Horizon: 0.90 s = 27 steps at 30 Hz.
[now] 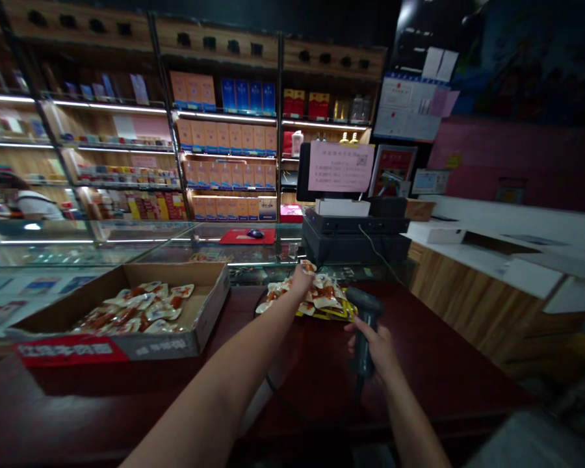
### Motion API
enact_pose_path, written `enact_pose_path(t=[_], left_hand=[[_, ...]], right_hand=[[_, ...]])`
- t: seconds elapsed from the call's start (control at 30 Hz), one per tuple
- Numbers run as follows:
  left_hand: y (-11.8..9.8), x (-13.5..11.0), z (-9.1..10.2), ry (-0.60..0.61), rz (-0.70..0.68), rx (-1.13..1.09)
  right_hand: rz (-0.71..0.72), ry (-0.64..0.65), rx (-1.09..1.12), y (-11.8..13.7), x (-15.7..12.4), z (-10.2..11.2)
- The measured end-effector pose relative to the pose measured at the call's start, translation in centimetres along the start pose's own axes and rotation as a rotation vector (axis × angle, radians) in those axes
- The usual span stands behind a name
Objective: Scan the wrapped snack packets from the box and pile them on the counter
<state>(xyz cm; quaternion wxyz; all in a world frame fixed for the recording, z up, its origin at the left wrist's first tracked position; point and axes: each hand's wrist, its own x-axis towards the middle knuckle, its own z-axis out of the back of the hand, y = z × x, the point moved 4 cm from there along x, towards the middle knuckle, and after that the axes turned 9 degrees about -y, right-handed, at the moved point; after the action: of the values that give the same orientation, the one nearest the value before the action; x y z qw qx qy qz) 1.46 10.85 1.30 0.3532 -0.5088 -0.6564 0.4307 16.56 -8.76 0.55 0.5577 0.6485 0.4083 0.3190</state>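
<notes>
Strip-lit wooden shop shelves (224, 117) rise beyond the left hand (302, 282), behind a glass showcase counter (141, 244); right of the right hand (381, 348), a white-topped, wood-grain counter (472, 312) stands before a pink wall (468, 162).

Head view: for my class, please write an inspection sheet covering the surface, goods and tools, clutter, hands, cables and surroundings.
Surface: dark red table, glossy.
Job's things: packets piled on yellow packaging, more in an open cardboard box; handheld scanner.
Clutter: computer mouse on a red mat, on the glass counter beyond.
Hands: left hand holds a packet at the pile; right hand grips the scanner.
Cables: pale cable across the dark register unit; dark cable on the table.
Surroundings: lit shelves of boxed goods; another person, far left.
</notes>
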Motion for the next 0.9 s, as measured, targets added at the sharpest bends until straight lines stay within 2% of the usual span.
enact_pose_path(t=[0.1,0.2,0.3,0.37,0.43,0.5,0.6,0.67,0.73,0.8,0.87,0.9], left_hand=[[-0.2,-0.1,0.1,-0.071,-0.08,0.212],[-0.7,-0.9,0.0,-0.003,-0.149,0.219],[-2.1,-2.3,0.4,0.109,-0.329,0.192],[-3.1,-3.1,1.4,0.155,-0.422,0.216],[-4.1,-3.7,3.3,0.147,-0.459,0.253],[-5.3,-3.8,6.2,0.101,-0.455,0.271],[-7.9,-3.3,11.9,0.004,-0.508,0.322],[-10.4,-2.6,16.3,-0.073,-0.612,0.496],[-13.0,-1.5,20.8,-0.147,-0.672,0.836],[-14.8,0.0,25.3,-0.16,-0.573,1.287],[-15.9,1.3,30.0,-0.149,-0.322,1.671],[-16.2,1.6,32.1,-0.139,-0.221,1.784]], right_hand=[[0.003,-0.006,0.005,0.0,-0.3,0.2],[0.002,0.005,-0.004,0.1,-0.5,-0.2],[0.013,0.037,-0.025,0.0,-0.7,-1.0],[0.02,0.057,-0.035,0.0,-1.0,-1.8],[0.019,0.072,-0.03,-0.2,-1.4,-2.8],[0.012,0.087,-0.004,-0.4,-2.0,-3.9],[-0.005,0.154,0.045,-1.3,-3.0,-6.3],[-0.017,0.226,0.077,-2.2,-3.7,-8.2],[-0.024,0.307,0.111,-3.3,-4.4,-10.2],[-0.032,0.388,0.145,-4.3,-5.0,-12.4],[-0.04,0.459,0.184,-5.3,-5.5,-14.5],[-0.041,0.486,0.206,-5.7,-5.7,-15.4]])
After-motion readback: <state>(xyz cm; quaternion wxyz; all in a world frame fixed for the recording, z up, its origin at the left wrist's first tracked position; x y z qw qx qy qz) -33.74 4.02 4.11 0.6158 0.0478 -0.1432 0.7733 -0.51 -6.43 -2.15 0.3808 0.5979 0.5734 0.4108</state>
